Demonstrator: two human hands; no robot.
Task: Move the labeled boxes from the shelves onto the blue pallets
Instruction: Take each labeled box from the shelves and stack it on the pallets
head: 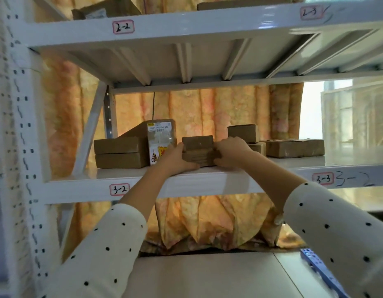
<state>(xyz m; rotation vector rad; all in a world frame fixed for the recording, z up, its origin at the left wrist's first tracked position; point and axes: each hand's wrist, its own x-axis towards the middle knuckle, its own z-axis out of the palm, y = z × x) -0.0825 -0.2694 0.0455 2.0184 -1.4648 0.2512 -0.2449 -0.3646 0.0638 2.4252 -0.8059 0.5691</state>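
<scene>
I have my left hand (179, 158) clamped against the left side of a small stack of brown cardboard boxes (198, 150), thumb under its lower corner, and my right hand (231, 152) gripping the right side with fingers curled over the front face. The stack sits at the front edge of the white metal shelf marked 3-2 (186, 180), about midway along it. Just left of it stands an upright brown parcel with a white printed label (161, 141), leaning over two flat brown boxes stacked one on the other (119, 153) near the shelf's left end. Behind my right hand is a small brown carton (243, 132), and further right a low, wide taped box (294, 147). A blue pallet corner (319, 269) shows at the lower right.
</scene>
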